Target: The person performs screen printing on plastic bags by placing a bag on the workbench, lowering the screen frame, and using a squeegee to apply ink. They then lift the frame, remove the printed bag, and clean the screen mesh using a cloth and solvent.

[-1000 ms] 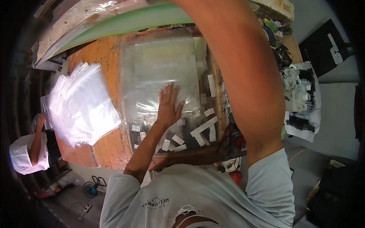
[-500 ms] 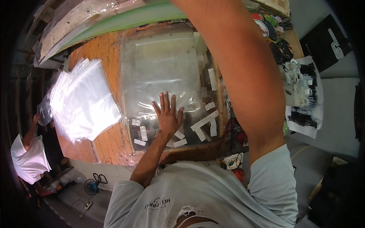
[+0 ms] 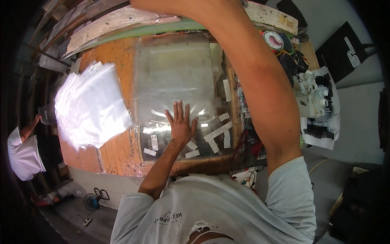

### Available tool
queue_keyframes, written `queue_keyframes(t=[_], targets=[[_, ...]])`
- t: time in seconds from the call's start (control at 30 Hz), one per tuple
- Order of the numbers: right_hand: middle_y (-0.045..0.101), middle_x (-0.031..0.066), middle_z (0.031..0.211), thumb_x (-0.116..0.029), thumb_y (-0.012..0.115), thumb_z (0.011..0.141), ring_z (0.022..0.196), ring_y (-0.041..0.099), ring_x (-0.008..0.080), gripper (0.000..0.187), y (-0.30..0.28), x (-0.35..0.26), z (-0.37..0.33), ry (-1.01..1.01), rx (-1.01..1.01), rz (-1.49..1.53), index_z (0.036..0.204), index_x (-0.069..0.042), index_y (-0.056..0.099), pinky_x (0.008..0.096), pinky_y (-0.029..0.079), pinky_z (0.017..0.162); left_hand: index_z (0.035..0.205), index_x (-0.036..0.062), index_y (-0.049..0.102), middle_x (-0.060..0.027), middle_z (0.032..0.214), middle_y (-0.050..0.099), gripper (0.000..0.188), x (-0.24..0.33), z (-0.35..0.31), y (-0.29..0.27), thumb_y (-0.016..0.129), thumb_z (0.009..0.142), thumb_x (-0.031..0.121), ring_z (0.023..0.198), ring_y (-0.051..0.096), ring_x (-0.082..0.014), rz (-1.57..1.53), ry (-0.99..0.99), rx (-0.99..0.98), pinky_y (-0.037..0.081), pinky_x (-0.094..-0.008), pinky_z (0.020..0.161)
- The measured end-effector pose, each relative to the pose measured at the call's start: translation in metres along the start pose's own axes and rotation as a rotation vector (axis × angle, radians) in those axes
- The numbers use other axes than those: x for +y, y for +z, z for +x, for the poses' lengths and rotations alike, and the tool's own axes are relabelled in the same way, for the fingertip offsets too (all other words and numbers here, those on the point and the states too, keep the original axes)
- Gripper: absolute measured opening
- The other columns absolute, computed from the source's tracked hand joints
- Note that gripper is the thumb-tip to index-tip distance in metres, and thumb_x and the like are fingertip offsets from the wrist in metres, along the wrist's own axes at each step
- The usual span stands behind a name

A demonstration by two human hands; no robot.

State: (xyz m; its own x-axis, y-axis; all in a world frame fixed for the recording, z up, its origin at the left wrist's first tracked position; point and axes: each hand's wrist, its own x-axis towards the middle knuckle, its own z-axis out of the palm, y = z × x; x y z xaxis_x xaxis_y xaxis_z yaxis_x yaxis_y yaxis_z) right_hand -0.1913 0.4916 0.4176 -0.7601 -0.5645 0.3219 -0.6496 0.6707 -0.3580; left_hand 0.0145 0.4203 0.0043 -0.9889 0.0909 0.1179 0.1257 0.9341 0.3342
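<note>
Plastic sheeting [image 3: 176, 77] lies clear and flat on the glassy panel [image 3: 166, 153] set into our table [image 3: 118, 158], from near the far edge to past the middle. We rest our left hand [image 3: 183, 129] open, spread and palm down, at the sheeting's near end. Our right arm [image 3: 266, 81] extends over the table's far edge; our right hand is out of view, so we cannot tell its state. White strips [image 3: 192, 154] dot the panel toward the near edge, and a fanned stack of clear bags [image 3: 95, 107] lies along the left edge. Beyond that edge, another person [image 3: 24, 156] holds a translucent sheet [image 3: 47, 114].
</note>
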Motion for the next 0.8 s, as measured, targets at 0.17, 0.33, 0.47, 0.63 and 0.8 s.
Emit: queue_keyframes(t=[0.17,0.33,0.47,0.63,0.8], targets=[[0.073,0.0285,0.098,-0.035,0.054,0.099,0.096,0.072,0.0419,0.046,-0.004,-0.002,-0.005,0.012,0.074,-0.014,0.105,0.007,0.072,0.0516,0.055,0.092,0.151,0.0022,0.043,-0.0259,0.164,0.025,0.066,0.003,0.002,-0.001,0.059,0.099,0.039,0.157,0.011,-0.0412,-0.002,0.012,0.006,0.002,-0.0738,0.118],[0.073,0.0250,0.097,-0.040,0.054,0.100,0.094,0.071,0.0371,0.046,0.005,-0.008,-0.008,0.018,0.096,-0.054,0.108,0.001,0.073,0.0519,0.052,0.090,0.154,0.0047,0.040,-0.0236,0.165,0.025,0.065,0.002,0.001,-0.008,0.061,0.099,0.033,0.157,0.012,-0.0390,-0.126,0.006,0.082,0.001,-0.0716,0.119],[0.070,0.0183,0.090,-0.041,0.057,0.098,0.092,0.067,0.0318,0.041,0.067,-0.013,-0.056,-0.050,0.233,-0.254,0.108,-0.005,0.072,0.0538,0.043,0.084,0.153,0.0042,0.041,-0.0217,0.159,0.037,0.064,0.017,-0.009,-0.076,0.063,0.100,0.034,0.153,0.027,-0.0348,-0.609,-0.091,0.253,0.013,-0.0668,0.120],[0.055,0.0105,0.084,-0.022,0.069,0.090,0.086,0.054,0.0290,0.047,0.172,-0.025,-0.187,-0.022,0.257,-0.136,0.135,-0.012,0.063,0.0471,0.036,0.081,0.132,0.0068,0.055,-0.0108,0.134,0.057,0.051,0.027,-0.058,-0.158,0.065,0.100,0.044,0.135,0.047,-0.0252,-1.832,-0.480,0.460,0.040,-0.0540,0.110],[0.057,0.0094,0.095,-0.009,0.067,0.086,0.095,0.054,0.0275,0.066,0.264,-0.003,-0.243,0.058,-0.098,-0.279,0.149,-0.012,0.049,0.0504,0.038,0.087,0.119,0.0121,0.050,-0.0075,0.121,0.051,0.050,-0.006,-0.083,-0.109,0.067,0.096,0.053,0.122,0.050,-0.0244,-1.993,-1.142,0.080,0.038,-0.0548,0.103]])
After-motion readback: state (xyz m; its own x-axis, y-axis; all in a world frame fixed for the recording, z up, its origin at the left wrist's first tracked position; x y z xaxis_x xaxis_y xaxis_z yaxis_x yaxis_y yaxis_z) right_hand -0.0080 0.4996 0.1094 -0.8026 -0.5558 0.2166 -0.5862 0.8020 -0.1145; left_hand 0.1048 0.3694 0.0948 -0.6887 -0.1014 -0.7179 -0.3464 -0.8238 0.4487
